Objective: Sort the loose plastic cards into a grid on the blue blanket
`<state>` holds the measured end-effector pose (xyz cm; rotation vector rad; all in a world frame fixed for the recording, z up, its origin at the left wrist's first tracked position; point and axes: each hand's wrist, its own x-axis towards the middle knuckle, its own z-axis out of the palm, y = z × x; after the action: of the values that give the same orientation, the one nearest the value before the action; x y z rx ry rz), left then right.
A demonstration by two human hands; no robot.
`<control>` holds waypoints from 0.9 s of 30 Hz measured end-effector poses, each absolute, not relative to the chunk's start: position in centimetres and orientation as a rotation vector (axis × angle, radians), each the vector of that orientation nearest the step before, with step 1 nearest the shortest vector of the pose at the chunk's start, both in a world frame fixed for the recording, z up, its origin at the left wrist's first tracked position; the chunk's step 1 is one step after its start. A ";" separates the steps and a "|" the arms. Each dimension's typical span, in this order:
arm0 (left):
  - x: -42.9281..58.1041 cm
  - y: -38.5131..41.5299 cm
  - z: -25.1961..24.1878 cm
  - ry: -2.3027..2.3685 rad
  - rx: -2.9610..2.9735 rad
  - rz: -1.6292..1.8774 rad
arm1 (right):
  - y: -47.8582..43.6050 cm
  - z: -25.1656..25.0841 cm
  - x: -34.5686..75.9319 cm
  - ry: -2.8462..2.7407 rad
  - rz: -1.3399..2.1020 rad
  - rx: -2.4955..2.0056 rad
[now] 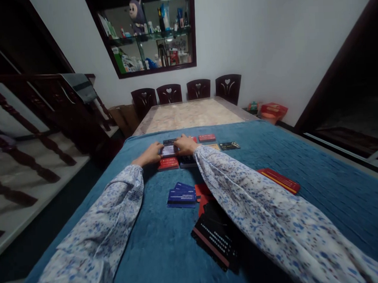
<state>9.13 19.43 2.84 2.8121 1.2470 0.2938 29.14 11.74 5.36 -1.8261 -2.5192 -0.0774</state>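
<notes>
At the far part of the blue cloth, my left hand and my right hand close in from both sides on a pale-faced card. Whether it is one card or a thin stack cannot be made out. A black card lies just behind it. Right in front are a red card stack and a dark card stack, the latter partly hidden by my right hand. Beyond my right wrist lie a red card stack, a yellowish card and a black card.
Nearer on the blue cloth are fanned blue cards, red cards and a spread of black cards, partly under my right sleeve. A dark red card lies right. Chairs line the table's far end.
</notes>
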 end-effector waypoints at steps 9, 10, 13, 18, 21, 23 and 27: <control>9.6 19.9 2.3 1.286 2.789 0.182 | 12.3 5.2 28.6 -2.531 -0.057 -1.873; 9.6 20.0 2.2 1.288 2.786 0.176 | 12.4 5.2 28.6 -2.534 -0.058 -1.877; 9.7 20.1 2.2 1.302 2.784 0.144 | 12.7 5.1 28.5 -2.544 -0.058 -1.895; 9.8 20.5 2.3 1.317 2.791 0.081 | 12.9 5.1 28.3 -2.542 -0.042 -1.906; 9.8 20.6 2.2 1.316 2.800 0.066 | 13.0 5.0 28.3 -2.541 -0.042 -1.898; 9.8 20.7 2.2 1.309 2.796 0.074 | 13.1 4.9 28.3 -2.547 -0.049 -1.896; 9.8 20.9 2.1 1.286 2.789 0.036 | 13.6 4.7 28.4 -2.572 -0.046 -1.893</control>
<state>9.78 20.93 2.15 2.7891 1.2858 0.0356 28.44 13.56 4.68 -1.8930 -2.5719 -0.0457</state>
